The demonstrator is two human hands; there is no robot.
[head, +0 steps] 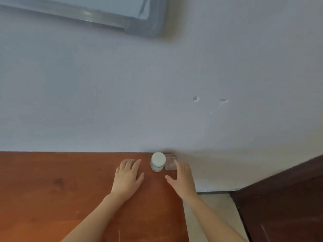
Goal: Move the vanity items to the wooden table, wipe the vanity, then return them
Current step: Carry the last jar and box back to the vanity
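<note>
— The hands?
— Your left hand (128, 175) lay flat and released on the wooden table (52, 189); your right hand (181, 177) was spread, grasping nothing.
— And the jar?
— The white jar (158, 161), round-lidded and blue-banded, stood upright beyond your hands, just beside a small clear box (170, 164) against the wall (157, 84).

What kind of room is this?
Likely a bedroom or dressing corner at home: a wooden table against a painted wall, a white jar and a clear box sit on it, and what looks like a framed mirror hangs above.
</note>
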